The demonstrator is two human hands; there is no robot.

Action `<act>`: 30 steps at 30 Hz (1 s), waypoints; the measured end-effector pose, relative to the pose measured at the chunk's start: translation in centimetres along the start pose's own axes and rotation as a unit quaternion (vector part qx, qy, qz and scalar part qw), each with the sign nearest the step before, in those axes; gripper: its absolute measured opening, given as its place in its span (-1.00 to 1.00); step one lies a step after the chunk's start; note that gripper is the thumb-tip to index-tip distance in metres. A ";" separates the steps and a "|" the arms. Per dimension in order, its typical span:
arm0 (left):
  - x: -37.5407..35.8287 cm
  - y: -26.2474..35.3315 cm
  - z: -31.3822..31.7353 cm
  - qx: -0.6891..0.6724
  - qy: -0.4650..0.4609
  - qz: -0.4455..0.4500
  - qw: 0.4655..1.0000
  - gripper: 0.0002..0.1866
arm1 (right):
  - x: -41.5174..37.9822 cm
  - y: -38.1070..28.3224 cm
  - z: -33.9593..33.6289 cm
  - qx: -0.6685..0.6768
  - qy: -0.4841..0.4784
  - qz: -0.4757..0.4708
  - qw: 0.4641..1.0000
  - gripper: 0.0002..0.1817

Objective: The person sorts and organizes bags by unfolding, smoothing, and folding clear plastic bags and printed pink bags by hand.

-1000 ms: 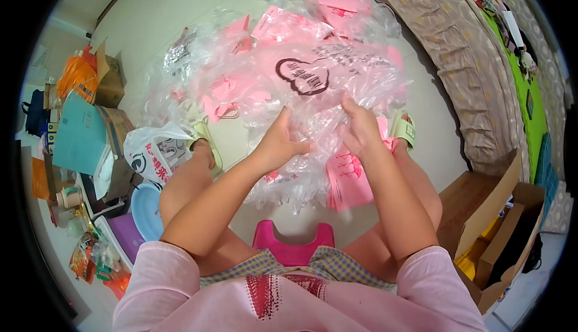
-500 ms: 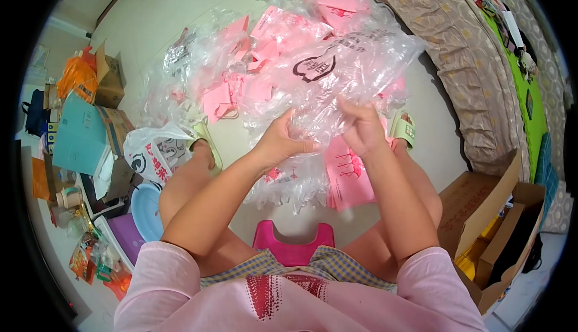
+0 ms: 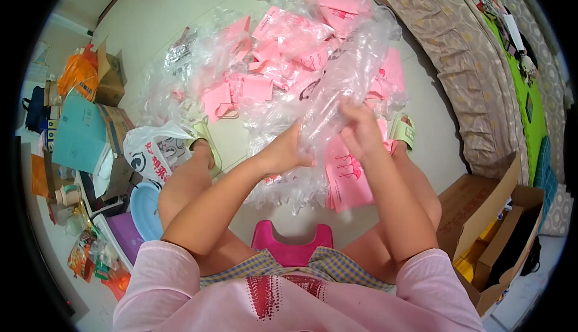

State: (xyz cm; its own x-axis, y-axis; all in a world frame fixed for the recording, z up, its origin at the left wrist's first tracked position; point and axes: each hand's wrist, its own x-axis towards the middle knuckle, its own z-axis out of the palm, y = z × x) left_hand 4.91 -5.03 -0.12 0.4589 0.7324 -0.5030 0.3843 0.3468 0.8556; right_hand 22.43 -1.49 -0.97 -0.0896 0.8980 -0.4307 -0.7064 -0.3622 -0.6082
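Note:
A clear plastic bag (image 3: pixel 347 70) with dark print stretches up and away from my two hands, gathered into a narrow length. My left hand (image 3: pixel 286 151) is closed around its near left side. The fingers of my right hand (image 3: pixel 360 128) pinch its right edge. Beneath and beyond it lie several pink paper bags (image 3: pixel 292 28) among crumpled clear plastic (image 3: pixel 201 61) on the floor. Close below my right hand is a pink bag with a flamingo print (image 3: pixel 348 175). More crumpled plastic (image 3: pixel 289 190) lies under my left hand.
A pink stool (image 3: pixel 293 245) is between my legs. To the left are a white printed plastic bag (image 3: pixel 156 151), a light blue basin (image 3: pixel 146 211) and cardboard boxes (image 3: pixel 117 127). An open carton (image 3: pixel 500 229) stands at right, below a bed with a patterned skirt (image 3: pixel 439 61).
The clear bag, spread wide to the right before, is now drawn together into a narrow bundle, uncovering pink bags behind it. Both hands have shifted only slightly.

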 end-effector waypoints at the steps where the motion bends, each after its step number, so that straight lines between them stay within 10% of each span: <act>1: 0.3 -0.4 0.0 -0.016 0.011 0.047 0.999 -0.15 | -0.6 0.6 0.4 -0.070 -0.006 0.009 0.997 -0.73; 6: 0.9 -2.2 0.1 0.028 -0.091 0.081 0.992 -0.16 | -0.4 -0.7 0.6 -0.031 0.008 0.028 0.999 -0.79; 9: 0.6 -0.8 -0.6 0.002 -0.257 -0.074 0.964 -0.19 | -0.2 -0.8 0.3 0.021 0.002 0.019 1.000 -0.83; 12: 2.1 -2.2 -0.6 -0.648 -0.118 -0.001 0.752 -0.27 | 0.7 0.2 -0.9 0.020 0.013 -0.011 1.000 -0.83; 22: 2.9 -2.7 -2.0 -0.597 0.310 0.042 0.739 -0.77 | 0.3 0.6 -0.3 -0.127 0.021 0.021 0.992 -0.71; 30: 2.3 -2.1 -4.1 -0.612 0.385 0.048 0.689 -0.71 | 0.3 0.3 0.2 -0.150 0.079 -0.028 0.985 -0.69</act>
State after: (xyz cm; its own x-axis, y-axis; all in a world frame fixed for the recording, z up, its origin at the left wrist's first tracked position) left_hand 1.88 -1.63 -2.60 -0.3075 0.7168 -0.6258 -0.7987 0.1631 0.5792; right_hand 22.07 -1.33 -1.17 0.0704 0.8776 -0.4742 -0.4652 -0.3916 -0.7939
